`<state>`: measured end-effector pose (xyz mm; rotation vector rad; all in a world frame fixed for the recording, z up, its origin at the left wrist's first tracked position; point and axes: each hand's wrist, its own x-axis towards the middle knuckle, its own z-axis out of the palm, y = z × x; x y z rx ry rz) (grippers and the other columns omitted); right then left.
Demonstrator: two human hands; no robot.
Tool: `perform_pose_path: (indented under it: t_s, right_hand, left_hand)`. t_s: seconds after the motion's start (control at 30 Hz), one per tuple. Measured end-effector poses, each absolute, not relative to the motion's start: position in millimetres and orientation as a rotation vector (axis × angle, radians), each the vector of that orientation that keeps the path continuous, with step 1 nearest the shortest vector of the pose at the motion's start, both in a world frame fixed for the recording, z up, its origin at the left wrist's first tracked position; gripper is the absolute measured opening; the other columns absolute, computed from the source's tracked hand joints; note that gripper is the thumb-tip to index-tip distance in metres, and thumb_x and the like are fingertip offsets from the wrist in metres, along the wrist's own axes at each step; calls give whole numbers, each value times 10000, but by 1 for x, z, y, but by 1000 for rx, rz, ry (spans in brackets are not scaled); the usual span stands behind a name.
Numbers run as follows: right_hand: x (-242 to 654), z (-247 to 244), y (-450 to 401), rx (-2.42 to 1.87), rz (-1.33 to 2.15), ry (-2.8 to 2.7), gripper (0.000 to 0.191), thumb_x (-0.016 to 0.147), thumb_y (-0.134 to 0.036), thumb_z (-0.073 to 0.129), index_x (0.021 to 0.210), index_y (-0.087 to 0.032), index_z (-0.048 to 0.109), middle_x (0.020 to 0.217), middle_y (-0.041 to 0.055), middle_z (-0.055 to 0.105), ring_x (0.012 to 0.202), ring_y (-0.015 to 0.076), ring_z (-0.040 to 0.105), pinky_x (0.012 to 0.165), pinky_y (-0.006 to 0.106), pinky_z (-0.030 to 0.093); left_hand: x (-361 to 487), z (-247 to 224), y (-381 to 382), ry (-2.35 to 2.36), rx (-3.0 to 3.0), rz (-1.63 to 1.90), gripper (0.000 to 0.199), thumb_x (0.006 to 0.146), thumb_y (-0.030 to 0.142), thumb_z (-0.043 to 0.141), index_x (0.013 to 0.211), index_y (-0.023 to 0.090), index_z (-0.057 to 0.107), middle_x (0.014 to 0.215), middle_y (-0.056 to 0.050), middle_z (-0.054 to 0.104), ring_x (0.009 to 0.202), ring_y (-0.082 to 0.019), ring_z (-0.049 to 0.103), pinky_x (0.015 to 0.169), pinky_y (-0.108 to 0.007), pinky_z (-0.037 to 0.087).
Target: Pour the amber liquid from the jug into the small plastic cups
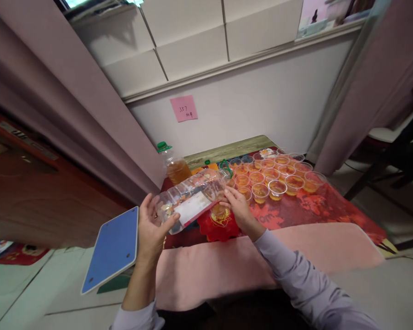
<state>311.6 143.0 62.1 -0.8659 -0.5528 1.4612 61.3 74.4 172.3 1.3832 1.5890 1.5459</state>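
A clear ribbed plastic bottle (191, 197) with white label, nearly drained, is gripped tilted by left hand (153, 225) and right hand (237, 206)

The left hand (153, 227) holds the bottom end of a big clear bottle (191, 198). The bottle lies on its side, with its mouth pointing at the cups. The right hand (237, 207) touches a small cup (220, 211) just under the bottle. Many little clear cups (277, 176) with orange drink stand close together on the red cloth (316, 206). Another bottle with a green cap (174, 164) stands behind. A blue board (113, 247) lies beside the left hand
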Motion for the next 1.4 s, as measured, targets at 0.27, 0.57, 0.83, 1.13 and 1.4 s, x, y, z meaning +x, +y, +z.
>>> perform_pose_path:
  t_s: [0.27,0.57,0.83,1.13,1.4]
  right_hand:
    - [322,62,140,-889,1458,-449,454,813,-467,945,1155,-218,781,1091,50,793,897,186,809,778,298,693]
    - [328,57,144,-860,1492,-394,407,811,-489,970,1066,-237,776,1024,41,787,865,193,810,779,316,706]
    - [328,56,145,-821,1508,-342,490,761,-575,993,984,-225,733,961,33,795,888,215,846,770,299,680]
    - [329,53,150,-774,1517,-363,520,737,-599,1003,955,-221,721,955,44,779,927,236,838,820,341,684]
    - [330,57,151,-781,1526,-317,439,788,-558,991,941,-224,749,898,33,786,909,218,823,802,320,677]
  left_hand:
    - [80,194,100,1599,1455,1464,1262,527,562,1099,1604,271,510,1637,-222,616,1563,-453,593,1282,-644,479]
    - [91,219,124,1655,1598,1312,1270,547,514,1105,1636,251,506,1599,-233,646,1568,-478,585,1266,-656,496]
    - [108,238,137,1666,1733,1263,1200,578,486,1072,1612,222,523,1557,-220,683,1548,-464,602,1273,-662,486]
    - [113,251,148,1715,1857,1179,1262,598,526,1071,1666,202,482,1580,-246,659,1530,-480,611,1271,-663,485]
    - [118,259,157,1672,1951,1153,1295,629,538,1074,1714,225,441,1604,-246,640,1534,-465,615,1257,-658,498]
